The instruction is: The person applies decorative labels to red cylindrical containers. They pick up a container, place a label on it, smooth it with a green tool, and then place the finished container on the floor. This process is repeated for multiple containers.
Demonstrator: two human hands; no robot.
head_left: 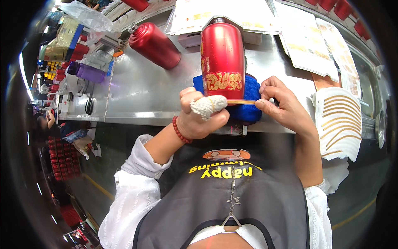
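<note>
A glossy red bottle (222, 54) with a gold dragon-like pattern rests on a blue cloth (251, 89), its base toward me. Across that base end runs a narrow gold strip (241, 102), stretched between my two hands. My left hand (195, 120) is closed at the bottle's lower left, a white knitted cover on one finger pressing at the strip's left end. Between thumb and forefinger, my right hand (286, 106) pinches the other end, just off the bottle's right side. The left palm and the underside of the bottle are hidden.
On the metal table (137, 95) a plain red bottle (155, 45) stands at the back left, and a purple bottle (86, 72) lies farther left. Printed sheets (304, 37) cover the back right. A white backing sheet (342, 143) with several gold strips hangs over the right edge.
</note>
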